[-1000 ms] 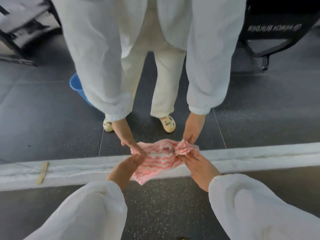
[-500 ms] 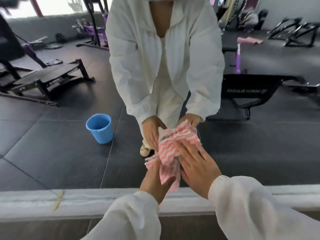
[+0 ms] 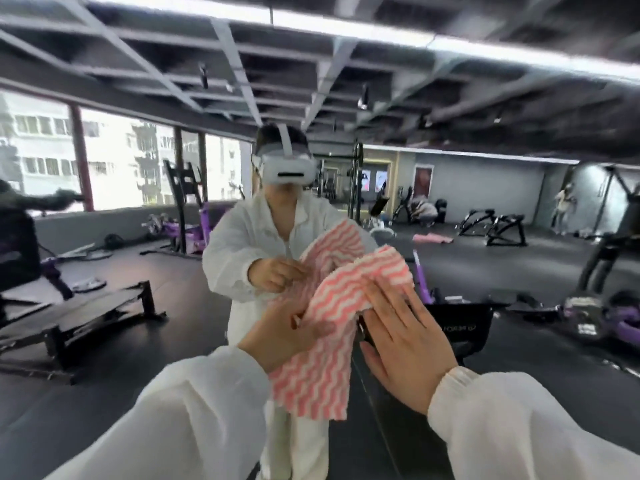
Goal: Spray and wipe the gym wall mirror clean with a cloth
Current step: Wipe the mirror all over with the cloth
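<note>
Wiping: cloth (image 3: 341, 313) pressed against the mirror (image 3: 519, 341) straight ahead of me, at chest height.
Left hand (image 3: 280, 336): thumb and curled fingers grip the cloth's near-left edge.
Right hand (image 3: 403, 336): fingers straight and spread, flat on the glass, fingertips pinning the cloth's right side.
Cloth axis: runs from low near my left wrist up and right to a loose corner above my right fingers.
Nearer hand: both touch it; the right looks placed to push the stroke.

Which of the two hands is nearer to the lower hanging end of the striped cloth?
Left. The left hand grips the cloth just above its hanging end; the right hand presses flat beside its upper part.
</note>
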`<state>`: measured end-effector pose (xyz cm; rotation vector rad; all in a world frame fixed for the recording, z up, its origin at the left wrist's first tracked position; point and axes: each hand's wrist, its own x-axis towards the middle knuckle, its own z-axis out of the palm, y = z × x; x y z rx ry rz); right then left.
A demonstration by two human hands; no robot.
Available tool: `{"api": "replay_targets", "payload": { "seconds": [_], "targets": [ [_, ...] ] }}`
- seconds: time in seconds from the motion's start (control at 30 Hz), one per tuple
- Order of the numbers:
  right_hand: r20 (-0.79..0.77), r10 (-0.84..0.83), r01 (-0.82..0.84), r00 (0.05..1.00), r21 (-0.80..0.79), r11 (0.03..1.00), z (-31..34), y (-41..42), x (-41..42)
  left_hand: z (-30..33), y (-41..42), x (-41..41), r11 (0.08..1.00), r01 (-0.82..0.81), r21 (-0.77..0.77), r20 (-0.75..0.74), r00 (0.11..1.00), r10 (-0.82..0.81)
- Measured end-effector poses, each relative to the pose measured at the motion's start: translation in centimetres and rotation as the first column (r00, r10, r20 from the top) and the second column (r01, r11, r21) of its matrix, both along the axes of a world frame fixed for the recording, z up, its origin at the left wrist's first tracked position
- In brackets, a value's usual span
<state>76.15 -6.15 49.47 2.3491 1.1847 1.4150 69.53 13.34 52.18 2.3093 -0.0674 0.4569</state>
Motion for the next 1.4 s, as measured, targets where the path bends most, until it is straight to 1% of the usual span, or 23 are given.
{"api": "replay_targets", "payload": {
  "seconds": [0.07,0.13,0.2,0.27,0.3,0.4,0.53,0.67,0.73,0.77,0.8,0.9,0.97,1.0,1.07,1.1,1.13,1.17,1.2,1.23,1.3,1.37,1.4],
  "targets": [
    [0.046,-0.025,0.024,0.999,0.024,0.999,3.5,0.0,-0.3,3.6,0.6,-0.6,0.997,-0.068,0.024,0.056,0.996,0.066],
    [0.088,-0.039,0.034,0.995,0.057,0.998,6.9,0.1,-0.6,7.4,1.0,-1.1,0.975,-0.201,0.098,0.193,0.965,0.179],
    [0.123,-0.032,0.021,0.992,0.087,0.996,9.7,0.4,-0.8,10.8,0.9,-1.5,0.923,-0.335,0.188,0.351,0.901,0.256],
    [0.160,-0.017,-0.007,0.987,0.144,0.989,12.8,0.8,-0.7,14.1,0.3,-1.5,0.878,-0.440,0.188,0.482,0.820,0.308],
    [0.162,-0.019,-0.009,0.987,0.174,0.985,14.0,1.3,-0.6,15.4,0.1,-1.5,0.857,-0.483,0.181,0.526,0.784,0.331],
    [0.119,-0.052,0.020,0.992,0.257,0.966,17.9,1.6,-0.1,18.8,-1.1,-0.2,0.818,-0.564,0.117,0.640,0.672,0.372],
    [0.074,-0.053,0.030,0.996,0.282,0.959,21.8,1.1,1.8,21.4,-2.1,2.4,0.798,-0.602,0.038,0.686,0.596,0.417],
    [0.047,-0.043,0.030,0.998,0.264,0.964,25.0,-0.1,3.6,23.6,-2.7,4.5,0.785,-0.619,-0.005,0.716,0.546,0.435],
    [0.042,0.028,-0.037,0.999,0.239,0.970,26.4,-0.6,4.5,24.7,-2.8,5.4,0.739,-0.673,-0.017,0.732,0.495,0.468],
    [0.064,0.062,-0.076,0.996,0.239,0.968,27.0,-0.8,5.1,25.3,-2.8,5.9,0.709,-0.705,-0.020,0.739,0.467,0.485],
    [0.089,0.082,-0.102,0.993,0.238,0.966,27.5,-0.9,5.4,25.9,-2.8,6.5,0.700,-0.714,-0.033,0.741,0.452,0.497],
    [0.092,0.120,-0.139,0.988,0.233,0.963,28.8,-0.9,6.4,27.7,-3.0,8.0,0.722,-0.681,-0.120,0.718,0.443,0.537],
    [0.094,0.132,-0.150,0.987,0.224,0.963,29.1,-0.7,7.2,28.0,-3.5,9.0,0.731,-0.660,-0.174,0.728,0.413,0.547],
    [0.111,0.134,-0.156,0.985,0.220,0.963,29.1,-0.4,7.7,27.8,-3.6,9.4,0.736,-0.649,-0.190,0.753,0.385,0.534],
    [0.141,0.102,-0.126,0.985,0.170,0.977,28.8,0.2,8.3,26.7,-4.3,9.8,0.766,-0.608,-0.211,0.835,0.295,0.464],
    [0.149,0.101,-0.126,0.984,0.164,0.978,28.5,0.7,8.7,25.9,-4.5,10.1,0.786,-0.587,-0.194,0.875,0.259,0.409],
    [0.158,0.149,-0.176,0.976,0.177,0.968,28.0,1.3,9.5,24.8,-4.4,10.6,0.789,-0.600,-0.130,0.906,0.252,0.341],
    [0.178,0.197,-0.230,0.964,0.185,0.955,27.4,1.9,10.3,23.7,-4.1,11.4,0.763,-0.646,-0.040,0.915,0.282,0.287],
    [0.204,0.221,-0.260,0.954,0.188,0.947,26.9,2.6,10.8,22.7,-3.7,12.3,0.713,-0.700,0.043,0.904,0.330,0.270],
    [0.222,0.227,-0.270,0.948,0.188,0.944,26.4,3.1,11.2,21.8,-3.4,13.1,0.641,-0.763,0.088,0.885,0.355,0.301],
    [0.261,0.246,-0.298,0.933,0.182,0.937,26.2,4.2,12.3,21.2,-3.1,13.9,0.528,-0.849,0.035,0.848,0.305,0.434],
    [0.294,0.253,-0.317,0.922,0.193,0.929,26.8,4.8,13.2,21.5,-2.8,13.8,0.457,-0.889,0.033,0.823,0.284,0.492],
    [0.306,0.260,-0.328,0.916,0.200,0.923,27.4,5.2,13.2,22.0,-2.2,13.7,0.435,-0.899,0.048,0.825,0.282,0.491]
  ]
}}
